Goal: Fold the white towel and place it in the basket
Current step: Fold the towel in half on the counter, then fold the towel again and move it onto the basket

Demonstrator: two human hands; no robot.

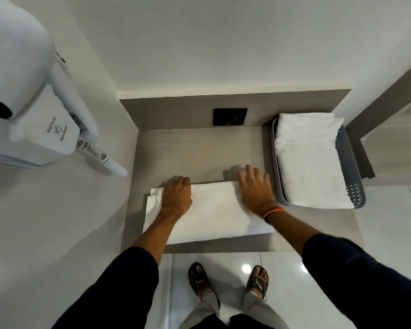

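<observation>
left hand (176,194): knuckles up, fingers curled down over the far left part of the white towel (211,212); looks to be pinching the far edge, but the fingertips are hidden so the grip can't be confirmed.
right hand (255,187): flat, fingers spread wide, palm pressed on the towel's far right corner; fingertips reach past the edge onto the counter (195,148). orange band at the wrist.
white towel: folded into a wide rectangle, lying on the near part of the counter, between both hands; layered edges show at its left end.
basket (349,153): grey perforated plastic, on the counter's right end, just beside the right hand.
basket contents: folded towels (311,160), white, stacked, filling it and rising above the rim; count unclear.
wall side: hair dryer (29,91) mounted at left, coiled cord hanging.
back panel: black socket plate (230,116).
</observation>
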